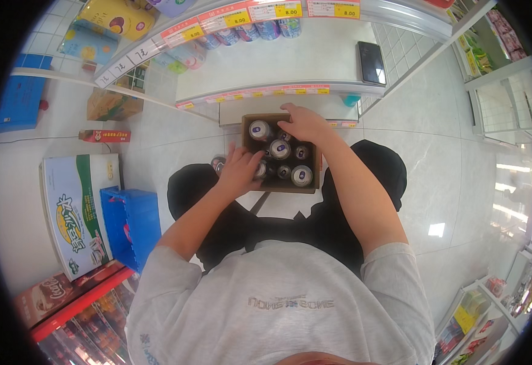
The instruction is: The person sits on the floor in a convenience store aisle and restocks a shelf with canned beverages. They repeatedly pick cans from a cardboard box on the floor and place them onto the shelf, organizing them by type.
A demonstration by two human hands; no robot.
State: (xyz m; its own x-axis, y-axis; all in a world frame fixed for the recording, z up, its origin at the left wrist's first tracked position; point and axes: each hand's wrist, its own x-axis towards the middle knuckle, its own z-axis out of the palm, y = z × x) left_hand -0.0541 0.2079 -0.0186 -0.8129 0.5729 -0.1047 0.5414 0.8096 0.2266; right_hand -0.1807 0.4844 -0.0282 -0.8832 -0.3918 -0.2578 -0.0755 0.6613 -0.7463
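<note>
An open cardboard box (315,180) with several drink cans stands between the person's knees, just below the shelf. The cans are upright with their tab ends up, some deeper down than others; one can (301,175) stands in the near right corner and another (259,130) in the far left corner. My left hand (241,169) is over the box's left wall, its fingers at a can by that side; whether it grips the can is hidden. My right hand (300,123) lies over the far right corner, thumb and fingers apart at the rim.
Ahead is a shelf (266,68) with price tags, cans at its back and a smartphone (371,63) at its right end. A lower shelf board (289,111) touches or nears the box. To the left are a blue crate (142,223) and cartons (81,210); more racks stand right.
</note>
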